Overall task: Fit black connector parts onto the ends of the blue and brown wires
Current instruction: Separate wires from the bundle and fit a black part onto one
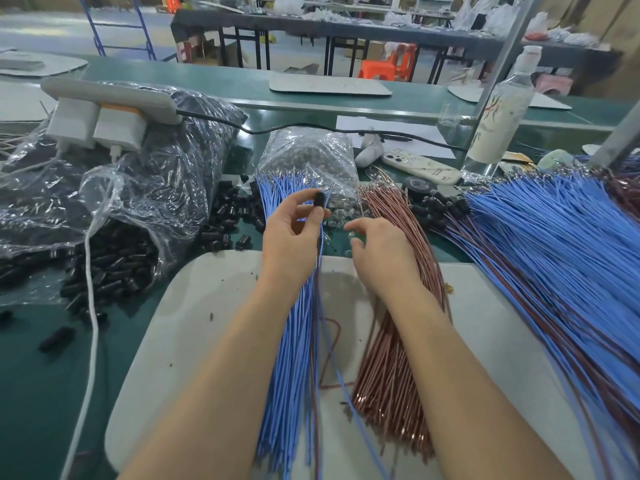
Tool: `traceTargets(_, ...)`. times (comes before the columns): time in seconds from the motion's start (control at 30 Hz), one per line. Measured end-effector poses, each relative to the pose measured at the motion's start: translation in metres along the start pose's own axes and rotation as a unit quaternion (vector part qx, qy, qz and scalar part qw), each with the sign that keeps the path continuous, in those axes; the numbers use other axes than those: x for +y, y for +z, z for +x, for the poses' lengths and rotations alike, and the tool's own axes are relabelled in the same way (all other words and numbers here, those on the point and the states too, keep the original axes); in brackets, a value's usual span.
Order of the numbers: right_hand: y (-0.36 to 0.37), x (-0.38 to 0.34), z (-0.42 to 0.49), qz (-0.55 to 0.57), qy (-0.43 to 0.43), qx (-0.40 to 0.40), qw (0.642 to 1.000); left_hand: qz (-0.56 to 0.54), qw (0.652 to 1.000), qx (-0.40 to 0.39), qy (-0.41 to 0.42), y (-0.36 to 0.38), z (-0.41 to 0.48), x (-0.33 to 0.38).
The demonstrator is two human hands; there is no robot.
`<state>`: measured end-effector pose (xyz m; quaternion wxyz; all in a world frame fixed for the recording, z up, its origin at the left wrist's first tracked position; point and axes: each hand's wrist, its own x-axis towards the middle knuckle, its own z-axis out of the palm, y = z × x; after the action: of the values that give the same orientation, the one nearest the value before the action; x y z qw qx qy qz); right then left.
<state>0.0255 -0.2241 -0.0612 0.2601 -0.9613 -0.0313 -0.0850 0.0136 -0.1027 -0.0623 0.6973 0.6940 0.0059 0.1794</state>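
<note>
At the left edge of the green worktop (41, 375), a large clear bag (145, 188) of black connector parts is seen lying open, with loose black parts (114, 271) spilled from its mouth towards the near edge. A power strip (110, 98) with white chargers plugged into it is propped on top of the bag, and a white cable (90, 306) is trailed down from it to the near edge. A grey mat (194, 306) is laid at the middle of the near edge, and a bundle of blue wires (287, 358) is spread along it. Above that bundle the left hand (291, 233) is raised, and a single black connector part (319, 201) is pinched between its thumb and fingertips, with a blue wire hanging just below. Behind it a small clear bag (308, 154) of tiny pieces is set upright. The right hand (381, 247) is held just beside the left with its fingers loosely curled; whether anything is pinched in it cannot be told. Beneath its forearm a bundle of brown wires (391, 375) is laid on the mat. Further back, a phone (422, 167) and a tape roll (420, 185) are placed near a clear bottle (502, 109). Towards the right edge a large heap of blue and brown wires (554, 254) is fanned out.
</note>
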Motion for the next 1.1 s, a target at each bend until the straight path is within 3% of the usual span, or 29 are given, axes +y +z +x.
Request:
traceTargets(0.13,0.005,-0.009,0.007,-0.002,-0.027,-0.003,1.000,0.007,1.000,-0.003,0.011,-0.001,-0.001,0.001)
traceTargets(0.4,0.016,-0.021,0.012,-0.120,-0.059,-0.009,0.991,0.012,1.000,-0.016,0.018,0.000,-0.002,0.002)
traceTargets(0.47,0.014,-0.018,0.013,-0.069,-0.048,0.010,0.996,0.016,1.000,-0.018,0.019,0.000,-0.002,0.002)
traceTargets(0.53,0.007,-0.014,0.013,0.052,-0.026,0.035,0.998,0.020,0.999,-0.022,0.022,0.000,-0.003,0.003)
traceTargets(0.67,-0.007,-0.008,0.009,0.266,-0.017,0.067,0.961,0.022,0.999,-0.039,0.024,0.002,-0.004,0.005)
traceTargets(0.87,-0.004,0.010,0.004,0.133,0.011,0.014,0.991,0.023,0.999,-0.041,0.023,0.002,-0.006,0.007)
traceTargets(0.97,-0.011,0.012,0.005,0.144,-0.004,-0.040,0.989,0.031,0.998,-0.035,0.035,0.002,-0.005,0.007)
traceTargets(1.1,-0.023,0.018,0.004,0.137,-0.006,0.013,0.990,0.032,0.998,-0.029,0.044,0.002,-0.006,0.007)
